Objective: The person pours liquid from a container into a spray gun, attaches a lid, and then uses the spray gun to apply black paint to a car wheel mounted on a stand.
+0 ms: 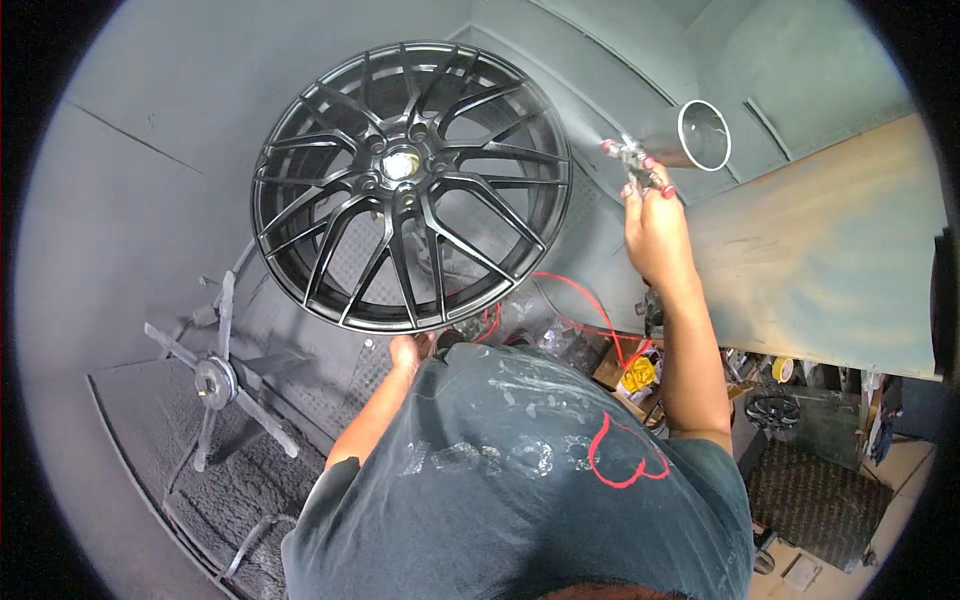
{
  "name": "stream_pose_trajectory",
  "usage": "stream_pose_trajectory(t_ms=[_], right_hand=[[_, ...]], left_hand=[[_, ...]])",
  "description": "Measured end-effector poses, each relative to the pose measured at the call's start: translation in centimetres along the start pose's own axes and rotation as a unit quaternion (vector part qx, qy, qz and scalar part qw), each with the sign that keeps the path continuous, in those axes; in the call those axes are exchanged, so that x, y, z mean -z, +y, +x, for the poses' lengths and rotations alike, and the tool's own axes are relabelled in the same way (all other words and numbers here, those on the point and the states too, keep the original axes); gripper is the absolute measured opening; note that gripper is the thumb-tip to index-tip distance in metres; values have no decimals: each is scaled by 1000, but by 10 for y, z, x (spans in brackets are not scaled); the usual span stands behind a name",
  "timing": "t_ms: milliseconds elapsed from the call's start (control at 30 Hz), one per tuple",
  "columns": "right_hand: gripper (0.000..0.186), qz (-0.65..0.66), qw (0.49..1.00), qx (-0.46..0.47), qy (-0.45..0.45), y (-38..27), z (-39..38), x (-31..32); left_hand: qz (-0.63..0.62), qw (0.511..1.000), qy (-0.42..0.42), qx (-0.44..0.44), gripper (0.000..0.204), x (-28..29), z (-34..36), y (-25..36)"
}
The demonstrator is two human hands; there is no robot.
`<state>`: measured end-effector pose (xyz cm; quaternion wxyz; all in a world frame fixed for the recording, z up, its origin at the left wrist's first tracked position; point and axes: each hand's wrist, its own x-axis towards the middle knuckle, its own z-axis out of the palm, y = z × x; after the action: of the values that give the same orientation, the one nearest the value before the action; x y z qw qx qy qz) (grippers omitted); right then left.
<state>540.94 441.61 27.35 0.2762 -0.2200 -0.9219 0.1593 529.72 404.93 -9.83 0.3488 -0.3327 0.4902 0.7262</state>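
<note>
A glossy black multi-spoke wheel rim (388,235) is held face up before me, with a shiny disc at its hub. My right hand (660,235), raised to the right of the rim, is closed around a spray gun (636,163) with red knobs. A round paint cup (704,136) with a white edge is on the gun's right side. Pale haze hangs between the gun's nozzle and the rim. My left hand (405,354) is by the rim's near edge, low down. Its fingers are mostly hidden, so whether it grips anything is unclear.
A grey metal stand with star-shaped arms (215,383) is at the left. A red hose (590,293) curves below the gun. Grey walls enclose the far side, and a paint-stained panel (820,240) is at the right. Tools and a yellow cloth (638,375) lie behind my right arm.
</note>
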Motion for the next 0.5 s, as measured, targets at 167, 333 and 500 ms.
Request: stream_pose_trajectory(t_ms=[167,333,500], right_hand=[[19,178,973,-12,-147,-36,-16,10],[21,242,947,-22,-211,-46,-22,15],[20,124,990,-16,-60,-20,-21,18]], left_hand=[[35,998,15,-45,36,4,0,13],[53,995,30,-82,33,11,10,28],[55,987,20,-152,39,5,16,69]])
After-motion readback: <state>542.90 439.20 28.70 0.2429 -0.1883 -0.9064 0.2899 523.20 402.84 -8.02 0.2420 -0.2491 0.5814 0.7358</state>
